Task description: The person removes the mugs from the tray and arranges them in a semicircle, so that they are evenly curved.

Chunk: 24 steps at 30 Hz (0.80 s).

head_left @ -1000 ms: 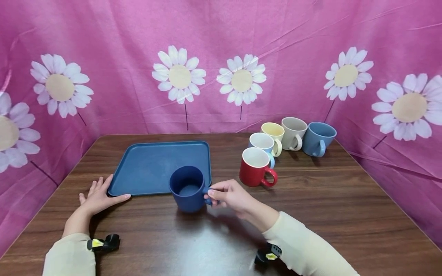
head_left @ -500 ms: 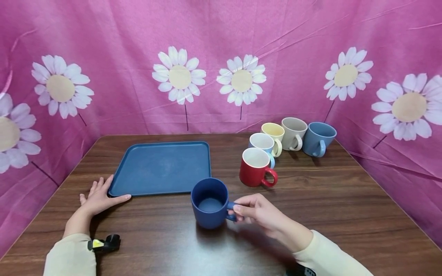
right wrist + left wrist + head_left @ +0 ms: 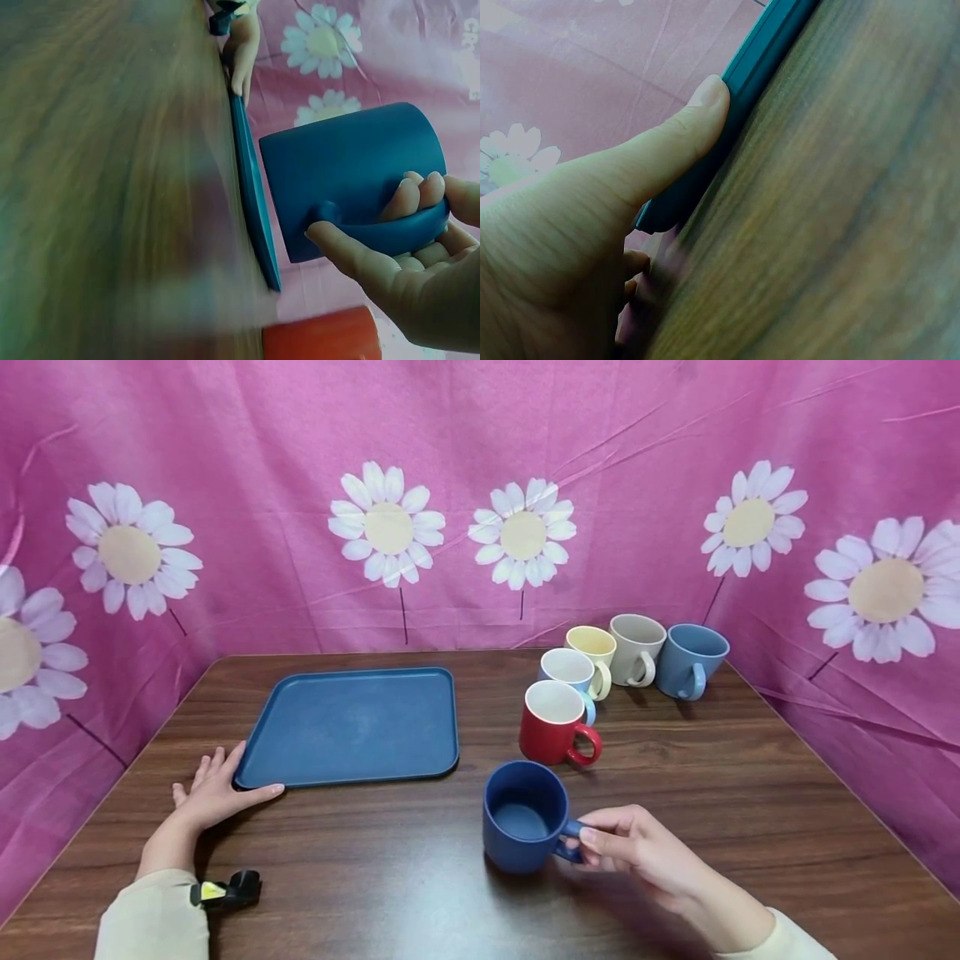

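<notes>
A dark blue mug stands upright on the wooden table, in front of the red mug. My right hand grips its handle with curled fingers; the right wrist view shows the dark blue mug with fingers through the handle. An empty blue tray lies at the middle left. My left hand rests flat at the tray's near left corner, thumb against its rim. In the left wrist view the thumb presses on the blue tray edge.
Behind the red mug stand a light blue mug, a yellow mug, a beige mug and a blue mug. Pink flowered cloth walls in the table on three sides.
My right hand has carried the dark blue mug from the tray's near right corner to the right and nearer, down in front of the red mug. The left hand has stayed put.
</notes>
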{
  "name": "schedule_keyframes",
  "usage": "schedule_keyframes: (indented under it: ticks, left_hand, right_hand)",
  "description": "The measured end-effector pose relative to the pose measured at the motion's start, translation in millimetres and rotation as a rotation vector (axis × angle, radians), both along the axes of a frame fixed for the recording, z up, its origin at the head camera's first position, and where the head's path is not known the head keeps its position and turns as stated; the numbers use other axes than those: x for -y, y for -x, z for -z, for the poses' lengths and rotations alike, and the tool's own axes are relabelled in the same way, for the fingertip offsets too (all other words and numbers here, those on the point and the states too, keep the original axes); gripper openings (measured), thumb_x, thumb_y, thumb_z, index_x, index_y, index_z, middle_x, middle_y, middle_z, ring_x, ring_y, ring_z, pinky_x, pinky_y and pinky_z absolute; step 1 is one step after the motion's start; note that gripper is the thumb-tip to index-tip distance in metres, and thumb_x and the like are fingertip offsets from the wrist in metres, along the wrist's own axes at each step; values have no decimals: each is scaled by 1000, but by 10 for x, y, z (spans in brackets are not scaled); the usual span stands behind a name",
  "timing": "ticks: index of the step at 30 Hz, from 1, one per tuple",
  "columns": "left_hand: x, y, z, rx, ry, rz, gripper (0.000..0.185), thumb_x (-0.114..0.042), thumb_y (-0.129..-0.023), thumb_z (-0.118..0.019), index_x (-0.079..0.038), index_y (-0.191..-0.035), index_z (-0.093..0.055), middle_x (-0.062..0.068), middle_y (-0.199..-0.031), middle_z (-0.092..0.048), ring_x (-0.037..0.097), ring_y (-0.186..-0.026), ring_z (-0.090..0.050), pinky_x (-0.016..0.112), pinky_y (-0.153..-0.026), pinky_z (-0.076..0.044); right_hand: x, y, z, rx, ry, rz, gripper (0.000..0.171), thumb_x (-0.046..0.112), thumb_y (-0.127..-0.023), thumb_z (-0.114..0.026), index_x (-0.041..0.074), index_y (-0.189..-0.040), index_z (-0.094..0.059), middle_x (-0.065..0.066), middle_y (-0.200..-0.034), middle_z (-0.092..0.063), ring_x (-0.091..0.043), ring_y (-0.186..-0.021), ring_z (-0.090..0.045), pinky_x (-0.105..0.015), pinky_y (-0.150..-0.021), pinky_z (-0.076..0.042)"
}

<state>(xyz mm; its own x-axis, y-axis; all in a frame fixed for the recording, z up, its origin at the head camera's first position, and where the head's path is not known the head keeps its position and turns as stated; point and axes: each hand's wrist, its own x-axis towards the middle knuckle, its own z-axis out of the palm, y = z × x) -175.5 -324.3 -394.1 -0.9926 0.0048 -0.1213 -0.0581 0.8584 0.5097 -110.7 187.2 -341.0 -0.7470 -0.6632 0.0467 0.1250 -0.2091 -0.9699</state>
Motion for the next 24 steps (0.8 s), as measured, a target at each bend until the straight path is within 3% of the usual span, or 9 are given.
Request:
schedule_keyframes:
  ticks: [10,14,24]
  left_hand:
    - [16,18,25,2,13,0,102,-55,-73,-57,0,-137,1,38,-131,5,48,-119,14,71,-75,11]
    - [14,30,14,-1,13,2,103,-55,-72,-57,0,-137,1,39,-131,5,48,-118,14,71,-75,11]
    - [16,21,8,-1,11,-2,102,-55,-72,-57,0,-137,1,38,-131,5,48,-119,14,71,-75,10]
  right_hand:
    - [-406,-100,70,35,151,2,35,-11,-89,-29,-5,-106,-58,-10,-95,-61,-15,-88,-56,-34,-81,-42]
    - [-583,-132,93,9,143,32,37,-11,-90,-25,-6,-110,-56,-7,-94,-60,-10,-82,-54,-36,-82,-41]
    - [-948,-198,147,32,203,95,42,-10,-91,-16,-9,-110,-54,-7,-86,-57,-15,-88,-55,-37,-84,-40]
